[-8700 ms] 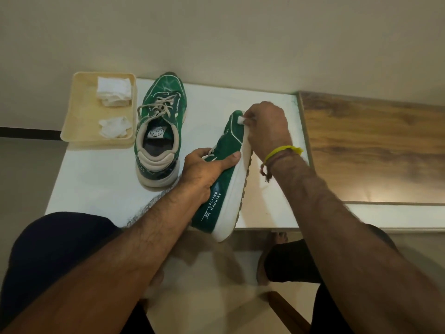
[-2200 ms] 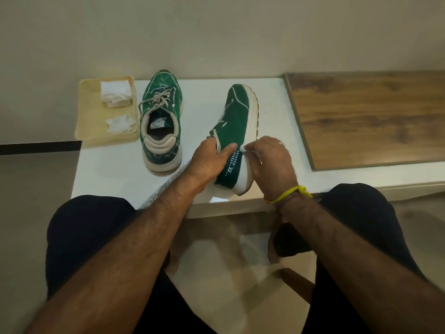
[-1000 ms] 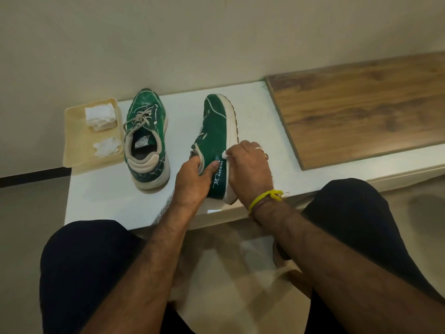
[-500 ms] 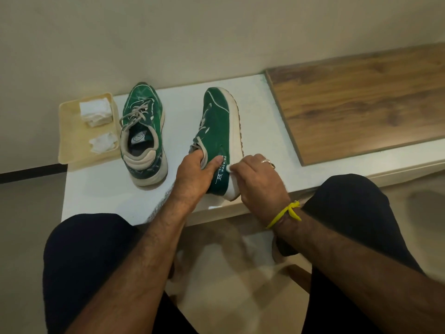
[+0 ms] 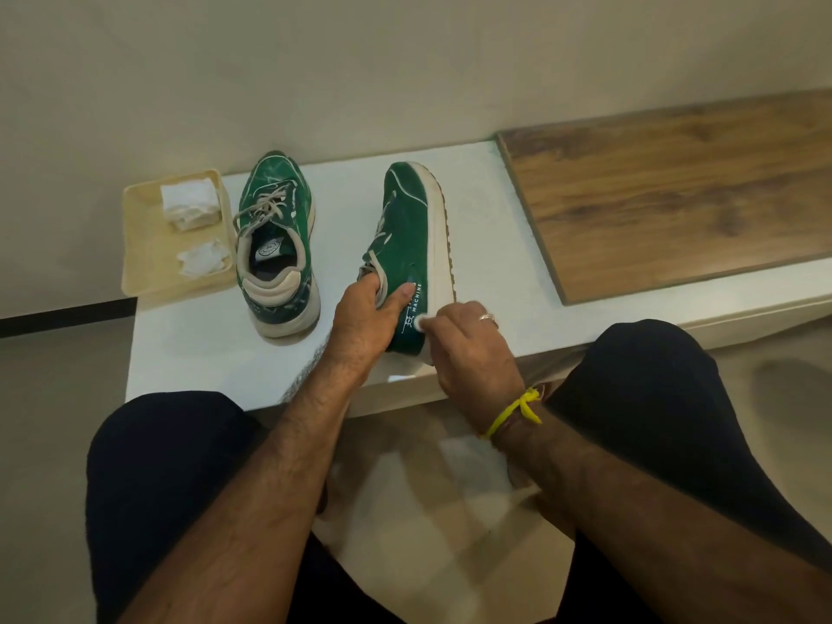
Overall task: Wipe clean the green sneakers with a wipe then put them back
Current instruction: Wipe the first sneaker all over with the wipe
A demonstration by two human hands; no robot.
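Note:
Two green sneakers are on a white table (image 5: 189,353). The left sneaker (image 5: 275,245) stands upright near the tray. The right sneaker (image 5: 407,245) is tipped on its side, its white sole facing right. My left hand (image 5: 364,322) grips its heel collar, thumb on the green side by the white lettering. My right hand (image 5: 468,349) pinches a small white wipe (image 5: 421,323) against the heel end of the shoe's side. Most of the wipe is hidden under my fingers.
A cream tray (image 5: 144,263) at the table's left end holds a folded stack of wipes (image 5: 189,209) and a crumpled wipe (image 5: 202,258). A wooden panel (image 5: 675,195) covers the table's right part. A wall runs behind. My knees sit below the front edge.
Over the last seconds my right hand slid the wipe from the toe down the sole edge to the heel. In the last half second it shifted onto the green side by the lettering.

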